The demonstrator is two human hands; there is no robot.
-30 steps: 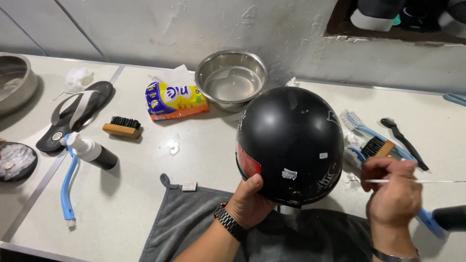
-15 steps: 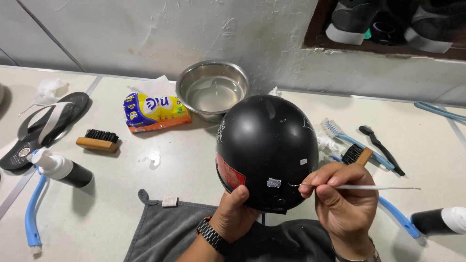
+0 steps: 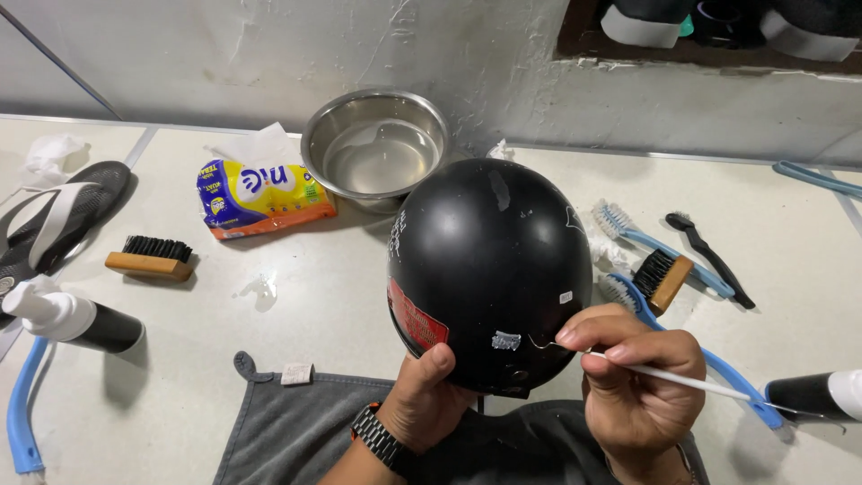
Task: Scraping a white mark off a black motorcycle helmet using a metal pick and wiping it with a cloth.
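On the desk (image 3: 341, 296), head view: one black helmet (image 3: 489, 269) stands on a grey towel (image 3: 278, 431). Left hand (image 3: 426, 400) cups its lower rim, thumb pressed on the shell. Right hand (image 3: 633, 382) pinches one thin white pick (image 3: 664, 375), tip touching the helmet's lower back. Around: one steel bowl (image 3: 375, 148), one wipes pack (image 3: 260, 198), two wooden brushes (image 3: 151, 256), one black brush (image 3: 709, 256), one sandal (image 3: 63, 216), two bottles (image 3: 76, 319).

Left hand (image 3: 429, 395) cups upward, thumb raised; right hand (image 3: 639, 377) pinches, fingers curled.
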